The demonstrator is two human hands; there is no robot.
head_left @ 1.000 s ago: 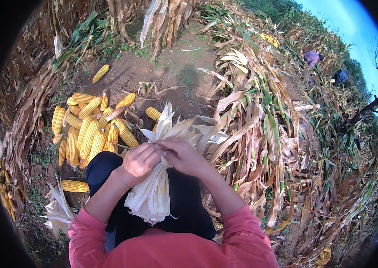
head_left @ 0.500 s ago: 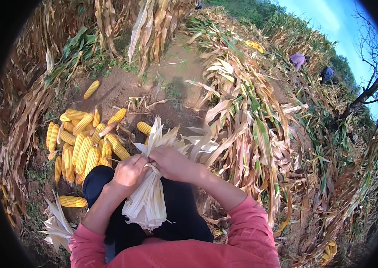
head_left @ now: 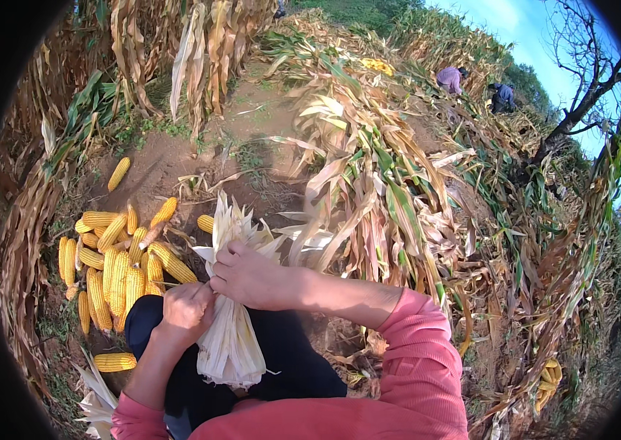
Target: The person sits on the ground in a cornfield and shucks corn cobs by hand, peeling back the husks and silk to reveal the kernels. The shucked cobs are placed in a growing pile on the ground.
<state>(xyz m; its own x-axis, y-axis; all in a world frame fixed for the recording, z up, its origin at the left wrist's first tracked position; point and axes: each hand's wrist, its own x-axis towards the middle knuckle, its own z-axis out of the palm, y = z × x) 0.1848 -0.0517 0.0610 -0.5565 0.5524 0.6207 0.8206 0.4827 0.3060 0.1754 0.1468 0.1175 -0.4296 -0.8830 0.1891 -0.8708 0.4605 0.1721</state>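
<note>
Over my lap lies a bundle of pale corn husks (head_left: pixel 231 352), its loose tips fanning out at the far end and its frayed end toward me. At its left edge my left hand (head_left: pixel 188 309) is closed, fingers pinched against the husks. My right hand (head_left: pixel 248 277) lies across the bundle's narrow middle with its fingers curled round it, the fingertips meeting those of the left. What the fingertips pinch there is hidden. Bare yellow corn cobs (head_left: pixel 117 275) are heaped on the ground left of my hands.
One cob (head_left: pixel 119 174) lies apart beyond the heap, another (head_left: pixel 115 362) by my left knee. Cut corn stalks (head_left: pixel 398 213) are piled to the right; dry stalks (head_left: pixel 200 66) stand ahead. Two people (head_left: pixel 451 79) bend among stalks far right, near a bare tree (head_left: pixel 582 117).
My right hand has turned and now lies over the bundle's middle. My left hand has moved down and left along its edge. The whole view has shifted slightly.
</note>
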